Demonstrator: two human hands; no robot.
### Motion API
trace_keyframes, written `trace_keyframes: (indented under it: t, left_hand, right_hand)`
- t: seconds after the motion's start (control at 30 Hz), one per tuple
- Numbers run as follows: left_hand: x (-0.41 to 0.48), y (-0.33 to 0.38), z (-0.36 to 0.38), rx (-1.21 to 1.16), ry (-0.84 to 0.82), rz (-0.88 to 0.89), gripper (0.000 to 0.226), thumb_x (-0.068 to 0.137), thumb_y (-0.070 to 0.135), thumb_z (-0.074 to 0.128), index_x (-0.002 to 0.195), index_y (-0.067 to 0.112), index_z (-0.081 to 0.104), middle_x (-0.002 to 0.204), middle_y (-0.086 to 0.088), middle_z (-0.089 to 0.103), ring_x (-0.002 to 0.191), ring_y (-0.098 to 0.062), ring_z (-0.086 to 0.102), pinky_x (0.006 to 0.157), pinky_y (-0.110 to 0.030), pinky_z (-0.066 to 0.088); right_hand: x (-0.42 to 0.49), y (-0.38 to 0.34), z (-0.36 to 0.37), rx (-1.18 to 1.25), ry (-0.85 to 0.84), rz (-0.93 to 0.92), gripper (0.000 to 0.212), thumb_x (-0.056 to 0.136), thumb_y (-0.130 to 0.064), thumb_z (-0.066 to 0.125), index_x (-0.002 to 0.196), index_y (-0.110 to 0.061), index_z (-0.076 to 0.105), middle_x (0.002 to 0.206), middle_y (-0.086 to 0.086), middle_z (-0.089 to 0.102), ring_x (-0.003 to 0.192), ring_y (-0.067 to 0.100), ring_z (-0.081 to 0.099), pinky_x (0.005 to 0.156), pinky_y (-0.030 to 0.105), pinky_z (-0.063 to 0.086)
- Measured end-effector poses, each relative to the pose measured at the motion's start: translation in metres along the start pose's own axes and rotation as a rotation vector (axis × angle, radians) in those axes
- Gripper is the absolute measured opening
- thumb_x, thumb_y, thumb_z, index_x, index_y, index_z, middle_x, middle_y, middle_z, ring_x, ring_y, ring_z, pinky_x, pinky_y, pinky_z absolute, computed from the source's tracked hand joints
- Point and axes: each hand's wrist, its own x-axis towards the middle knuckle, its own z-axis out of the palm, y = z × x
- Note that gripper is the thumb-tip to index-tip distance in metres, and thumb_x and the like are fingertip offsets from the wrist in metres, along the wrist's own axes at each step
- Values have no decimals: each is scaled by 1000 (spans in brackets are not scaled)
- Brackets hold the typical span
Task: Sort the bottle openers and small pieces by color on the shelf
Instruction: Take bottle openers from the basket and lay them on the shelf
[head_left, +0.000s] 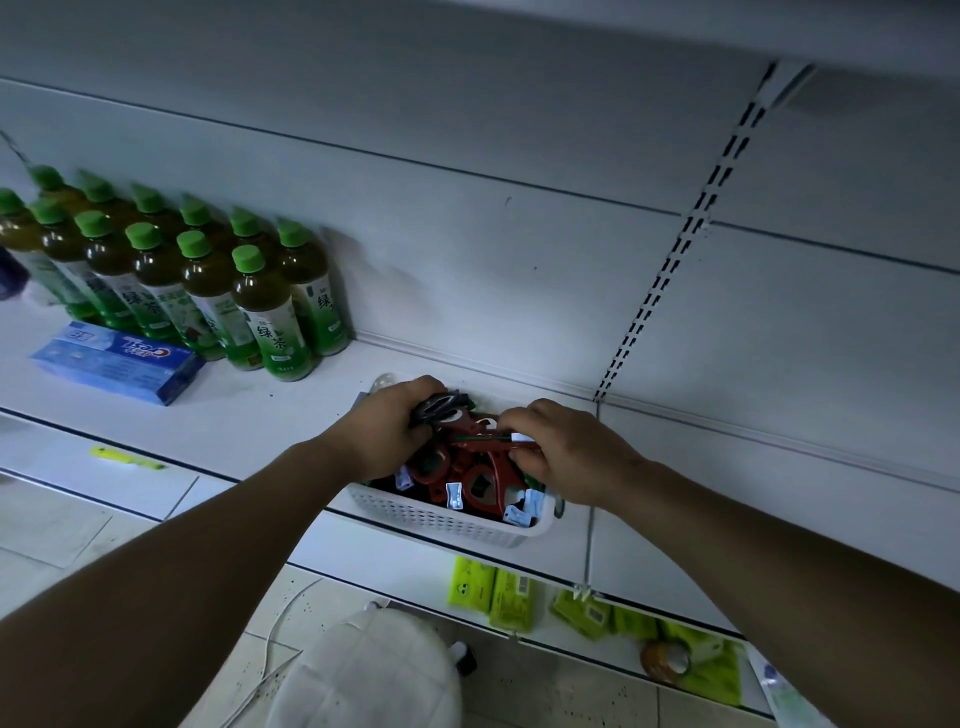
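A white perforated basket (441, 522) sits at the front edge of the white shelf (270, 415). It holds several red bottle openers (480, 480) and small sharpener-like pieces (456, 494). My left hand (387, 428) grips a stack of dark grey bottle openers (439, 406) above the basket's back left corner. My right hand (566, 449) is over the basket's right side and pinches a thin green piece (480, 439) with a white tag at its end.
Green-capped tea bottles (208, 280) stand in rows at the back left, with a blue toothpaste box (119, 361) in front. A yellow-green item (127, 458) lies on the shelf edge. Green packets (511, 597) fill the lower shelf. A white stool (363, 675) stands below.
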Motion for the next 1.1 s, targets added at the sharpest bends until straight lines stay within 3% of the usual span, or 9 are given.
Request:
trace_keyframes:
  t: [0.17,0.3,0.47,0.67,0.83,0.97,1.1]
  left_hand:
    - [-2,2,-3,10,39,10,32,87,7,56,116,22,54,105,-6,59,93,-21,56,76,-26,41]
    - [-6,5,-4,23,42,0,31,86,6,56,114,21,54,104,-7,60,93,-21,55,75,-26,38]
    - [-12,9,-7,37,59,-5,31,87,6,56,114,21,54,105,-7,60,95,-22,55,76,-26,39]
    - [-17,16,-12,54,73,9,30,87,5,55,113,19,54,104,-6,61,94,-21,54,74,-25,37]
    - [-21,20,-13,67,94,23,29,87,4,55,113,18,54,102,-6,62,93,-22,54,73,-26,37]
    - [-25,20,-13,74,87,11,30,88,6,55,115,21,53,106,-6,60,94,-22,55,74,-25,38]
    - [-30,21,-14,68,82,16,31,88,8,57,115,23,53,106,-5,60,93,-22,56,75,-26,40]
  right_hand:
    - [-2,-3,-6,66,62,36,31,94,-23,56,125,-19,56,103,7,57,88,27,57,71,32,43]
    - [-6,-4,-5,79,82,47,30,93,-22,57,123,-20,57,99,6,58,86,26,56,71,32,43]
    - [-12,-10,-4,104,101,41,31,91,-20,61,121,-20,60,96,7,59,85,23,55,66,26,32]
    - [-13,-15,-12,119,116,42,27,90,-21,62,117,-21,60,93,4,57,84,23,54,68,28,37]
    - [-15,-17,-18,122,133,73,25,90,-22,62,115,-23,61,90,-3,50,80,14,47,62,14,29]
    - [-18,-19,-16,145,123,88,28,90,-22,63,117,-22,61,97,3,60,87,20,54,69,25,33]
    - [-21,-23,-17,150,139,76,27,89,-22,65,116,-21,61,96,4,61,86,20,54,67,24,32]
